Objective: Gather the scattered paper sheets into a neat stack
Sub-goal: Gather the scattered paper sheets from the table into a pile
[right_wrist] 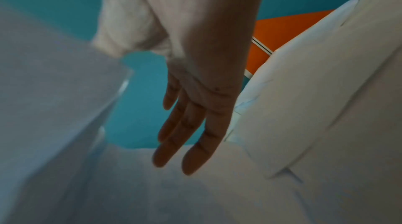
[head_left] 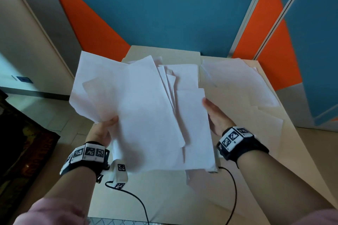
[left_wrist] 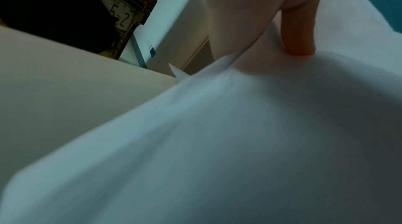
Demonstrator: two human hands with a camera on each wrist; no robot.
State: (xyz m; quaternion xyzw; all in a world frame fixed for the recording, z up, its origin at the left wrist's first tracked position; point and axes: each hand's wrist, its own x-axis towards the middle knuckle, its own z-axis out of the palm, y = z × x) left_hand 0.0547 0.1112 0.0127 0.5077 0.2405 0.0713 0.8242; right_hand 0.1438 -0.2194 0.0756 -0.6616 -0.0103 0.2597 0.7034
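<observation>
Gripping a loose, fanned bundle of sheets (head_left: 146,111) at its near-left corner, the left hand (head_left: 102,131) holds it lifted off the surface (head_left: 237,179); the left wrist view shows its thumb (left_wrist: 299,35) pressed on top of the paper, the other fingers hidden beneath. The right hand (head_left: 216,115) stands flat against the bundle's right edge, fingers (right_wrist: 195,141) straight and together, holding nothing. More sheets lie beyond the fingertips of both hands, and another spread of loose sheets (head_left: 241,82) lies on the surface to the right of the right hand, well apart from the bundle.

The step in hand looks like squaring the bundle, and the task seems roughly midway, since paper is still scattered. To do it well, the left grip should probably loosen enough for sheets to slide against each other, while the flat right palm pushes the ragged edge toward the left hand. Tapping the long edge down on the surface just below the hands would likely align it faster than pushing in the air. The risk, as I judge it, is that the skewed upper-left sheets, sticking out past the left hand, slip free or crease if the thumb pinches too hard.
</observation>
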